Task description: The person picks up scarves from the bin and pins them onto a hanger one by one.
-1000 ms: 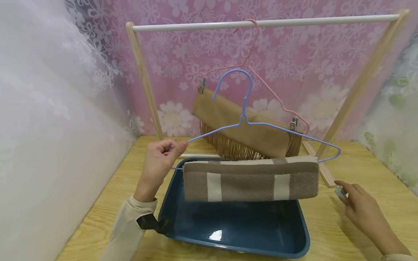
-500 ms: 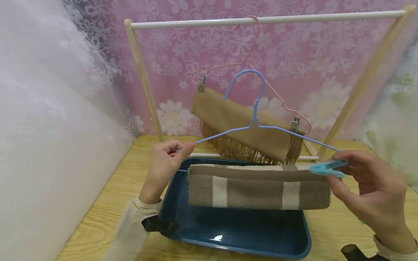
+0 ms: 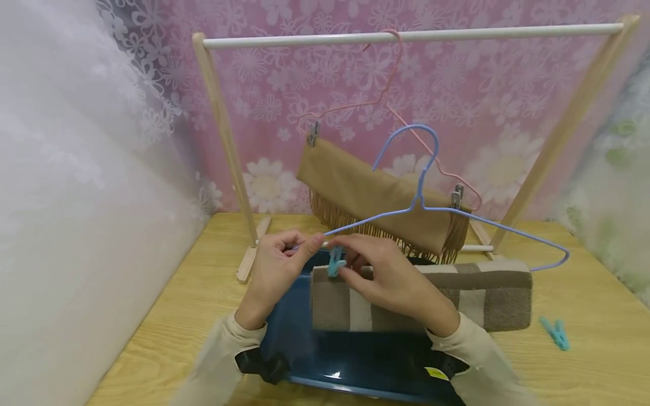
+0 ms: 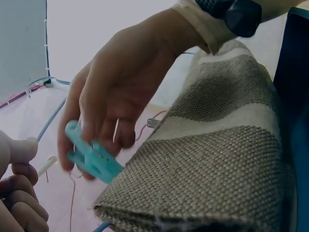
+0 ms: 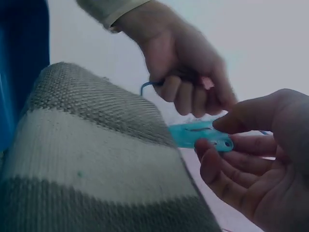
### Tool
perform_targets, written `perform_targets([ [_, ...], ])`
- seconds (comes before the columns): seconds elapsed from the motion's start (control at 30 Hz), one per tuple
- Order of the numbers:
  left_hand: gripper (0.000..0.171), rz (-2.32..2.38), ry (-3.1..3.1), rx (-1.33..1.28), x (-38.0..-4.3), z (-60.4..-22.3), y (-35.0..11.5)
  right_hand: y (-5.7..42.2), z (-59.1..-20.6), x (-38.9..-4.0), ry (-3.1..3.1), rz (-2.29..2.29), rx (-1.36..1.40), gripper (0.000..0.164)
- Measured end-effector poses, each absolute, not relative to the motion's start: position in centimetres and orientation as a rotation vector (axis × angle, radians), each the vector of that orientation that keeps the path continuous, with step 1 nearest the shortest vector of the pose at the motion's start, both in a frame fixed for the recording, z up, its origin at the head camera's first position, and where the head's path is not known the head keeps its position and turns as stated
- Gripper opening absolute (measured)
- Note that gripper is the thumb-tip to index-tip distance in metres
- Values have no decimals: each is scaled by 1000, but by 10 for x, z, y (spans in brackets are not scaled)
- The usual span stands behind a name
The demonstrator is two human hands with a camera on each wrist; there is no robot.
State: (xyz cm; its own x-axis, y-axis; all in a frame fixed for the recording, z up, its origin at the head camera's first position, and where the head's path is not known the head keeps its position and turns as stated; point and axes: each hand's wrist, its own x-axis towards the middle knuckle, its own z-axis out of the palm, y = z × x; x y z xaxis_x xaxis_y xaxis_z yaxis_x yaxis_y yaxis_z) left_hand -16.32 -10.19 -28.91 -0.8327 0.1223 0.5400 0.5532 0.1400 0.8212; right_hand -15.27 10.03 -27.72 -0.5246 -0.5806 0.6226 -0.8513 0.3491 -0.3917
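Note:
My left hand (image 3: 281, 265) grips the left end of a blue wire hanger (image 3: 376, 217), its fingers curled round the wire. Over the hanger's lower bar hangs a folded brown-and-white checked cloth (image 3: 472, 301). Between thumb and fingers, my right hand (image 3: 388, 276) pinches a turquoise clothespin (image 3: 336, 262) at the cloth's top left corner. In the left wrist view the clothespin (image 4: 94, 157) points into the cloth's upper edge (image 4: 193, 159). The right wrist view shows its tip right at the fold (image 5: 188, 135), the left fist (image 5: 181, 77) just beyond.
A second turquoise clothespin (image 3: 556, 334) lies on the wooden table (image 3: 599, 293) at right. Beneath the cloth stands a dark blue basin (image 3: 325, 361). Behind, a pink hanger (image 3: 350, 105) with a fringed tan cloth (image 3: 365, 186) hangs from the rack's white rail (image 3: 284, 39).
My right hand has picked a clothespin off the table and carried it leftward across the cloth to its left corner. The hanger and cloth have shifted right with my left hand.

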Motion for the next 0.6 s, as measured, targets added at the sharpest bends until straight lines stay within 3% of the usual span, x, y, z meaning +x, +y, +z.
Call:
perform_targets([
  [0.23,24,-1741,-2103,-608,-163,-290,-98,91,-282,-155,-2225,969,1218,42],
  [0.6,27,-1733,-2099,-627,-163,-292,-97,83,-287,-161,-2038,1156,1103,29],
])
